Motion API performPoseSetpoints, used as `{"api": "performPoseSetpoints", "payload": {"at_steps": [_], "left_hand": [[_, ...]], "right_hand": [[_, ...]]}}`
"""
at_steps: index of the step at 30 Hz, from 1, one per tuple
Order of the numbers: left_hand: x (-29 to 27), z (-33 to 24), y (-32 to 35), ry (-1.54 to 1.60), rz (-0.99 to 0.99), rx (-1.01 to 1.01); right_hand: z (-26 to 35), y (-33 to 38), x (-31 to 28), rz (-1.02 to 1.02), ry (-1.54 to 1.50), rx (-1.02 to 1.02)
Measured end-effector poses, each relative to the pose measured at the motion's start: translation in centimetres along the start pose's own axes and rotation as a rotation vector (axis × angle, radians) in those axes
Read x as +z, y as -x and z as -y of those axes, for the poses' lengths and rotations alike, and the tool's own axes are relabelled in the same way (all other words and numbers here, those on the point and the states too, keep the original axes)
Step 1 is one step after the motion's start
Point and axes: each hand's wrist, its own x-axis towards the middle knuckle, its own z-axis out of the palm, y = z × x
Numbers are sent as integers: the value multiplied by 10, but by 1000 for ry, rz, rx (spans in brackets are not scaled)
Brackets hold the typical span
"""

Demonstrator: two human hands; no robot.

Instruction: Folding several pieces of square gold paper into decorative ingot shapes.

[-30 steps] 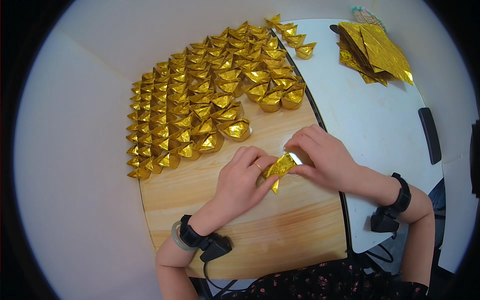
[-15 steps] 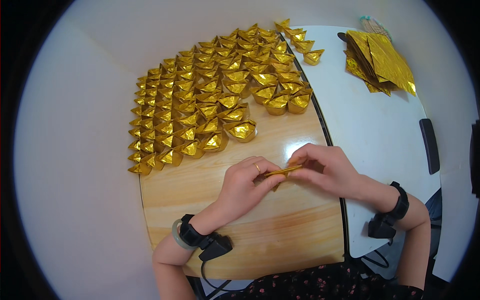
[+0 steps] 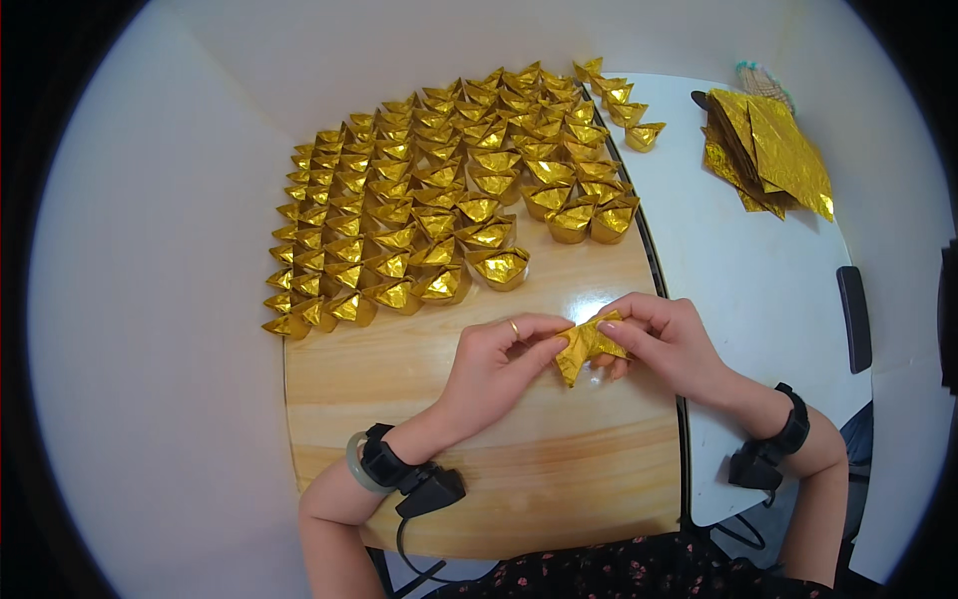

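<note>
A partly folded piece of gold foil paper (image 3: 584, 351) is held between both hands above the wooden table. My left hand (image 3: 501, 364) pinches its left edge between thumb and fingers; a gold ring is on one finger. My right hand (image 3: 671, 344) grips the right side, thumb lying across the front and fingers behind, partly hidden. The paper's broad crinkled face shows, with one pointed corner hanging down. Beyond my hands stand rows of folded gold paper ingots (image 3: 439, 285), boat-shaped with pointed ends.
A stack of flat gold foil sheets (image 3: 773, 150) lies on the white table (image 3: 699, 260) at the right, near several more ingots (image 3: 644, 137). A dark gap divides it from the wooden table (image 3: 399, 389). Black wrist devices (image 3: 429, 489) with cables sit on both forearms.
The gold paper has turned from a thin edge-on strip to show its broad face. My right thumb has come over its front. The whole view has shifted slightly.
</note>
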Motion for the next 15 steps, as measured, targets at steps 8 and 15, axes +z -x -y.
{"api": "performPoseSetpoints", "payload": {"at_steps": [8, 15], "left_hand": [[-4, 1, -7, -329, -2, 255], [4, 1, -10, -290, 36, 158]], "right_hand": [[-2, 2, 5, -3, 389, -228], [-11, -4, 1, -45, 546, -381]]}}
